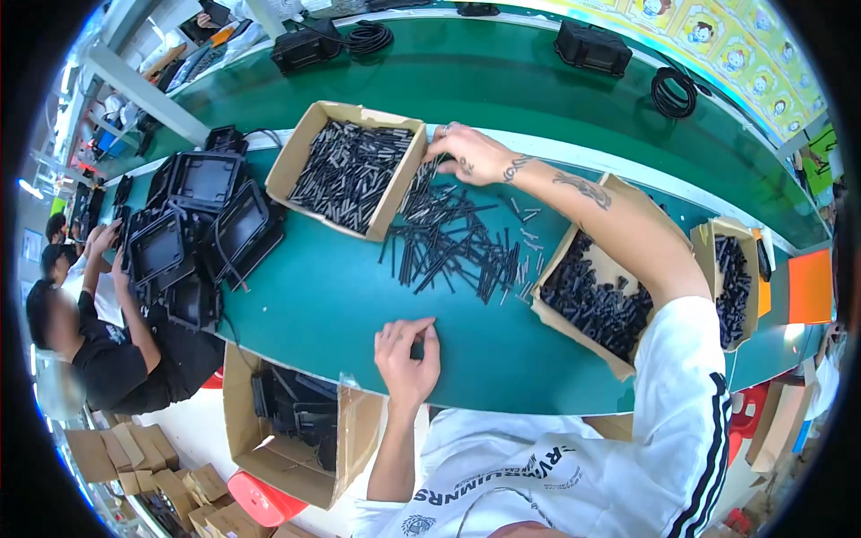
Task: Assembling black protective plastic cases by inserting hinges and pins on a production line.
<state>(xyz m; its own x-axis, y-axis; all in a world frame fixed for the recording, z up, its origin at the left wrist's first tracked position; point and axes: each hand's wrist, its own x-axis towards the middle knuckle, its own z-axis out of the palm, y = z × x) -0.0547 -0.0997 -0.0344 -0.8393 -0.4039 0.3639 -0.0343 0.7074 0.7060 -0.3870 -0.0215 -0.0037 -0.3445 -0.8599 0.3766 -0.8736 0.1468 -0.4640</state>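
My right hand (pixel 471 156) reaches across the table to the right wall of an open cardboard box (pixel 391 203). Its fingers curl over dark screws at the top of a loose pile; how many it grips is hidden. Long black screws (pixel 430 244) and shorter silvery pins (pixel 529 238) lie spread out below it. The box holds many thin metal and black pieces (pixel 345 170). Near the front edge, my left hand (pixel 408 361) rests over the green table (pixel 332 309), thumb and forefinger tips together. Anything between those tips is too small to make out.
Black rectangular housings (pixel 208 179) are piled at left. Under my right arm sits a box of small black parts (pixel 592 300), with another box (pixel 731 278) farther right. A carton (pixel 247 421) stands below the front edge. People work at left. Black cased units (pixel 592 49) with cables lie beyond.
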